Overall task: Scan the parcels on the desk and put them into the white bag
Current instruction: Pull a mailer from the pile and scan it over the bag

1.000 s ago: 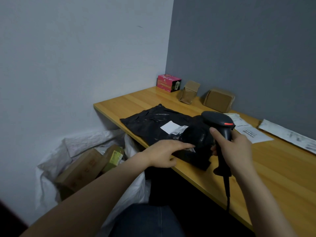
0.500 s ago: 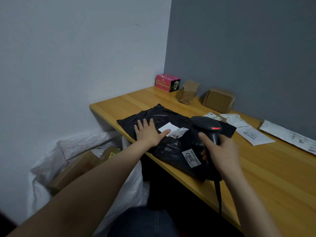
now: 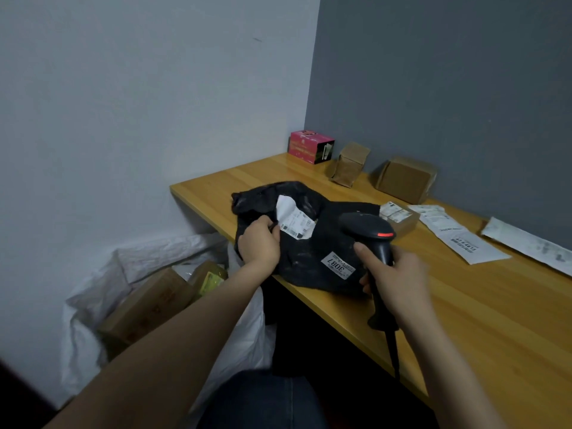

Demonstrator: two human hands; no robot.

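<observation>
The black parcel (image 3: pixel 309 249), a soft plastic mailer, lies in the middle of the frame on the near left corner of the wooden desk (image 3: pixel 483 305), its lower edge hanging a little over the desk's front. A crumpled white label (image 3: pixel 294 222) sits on its upper part and a smaller sticker (image 3: pixel 337 266) reading 3087 on its lower part.

The left hand (image 3: pixel 260 247) grips the parcel's left side. Its fingers are curled tight on a bunch of the black plastic, right against the label's left edge.

The right hand (image 3: pixel 394 277) holds the black scanner (image 3: pixel 368 227) over the right side of the parcel. Its fingers are wrapped round the handle, and the index finger (image 3: pixel 365 253) is stretched up the front of the handle under the head, where a red light shows. The cord hangs down below the hand.

At the lower left of the frame the white bag (image 3: pixel 93 286) stands open beside the desk, with cardboard boxes (image 3: pixel 145 308) inside.

Toward the upper right, along the grey wall, stand a pink box (image 3: pixel 311 147) and two brown parcels (image 3: pixel 349 164) (image 3: pixel 405 179). Paper slips (image 3: pixel 461 243) lie flat on the desk to the right of the scanner.
</observation>
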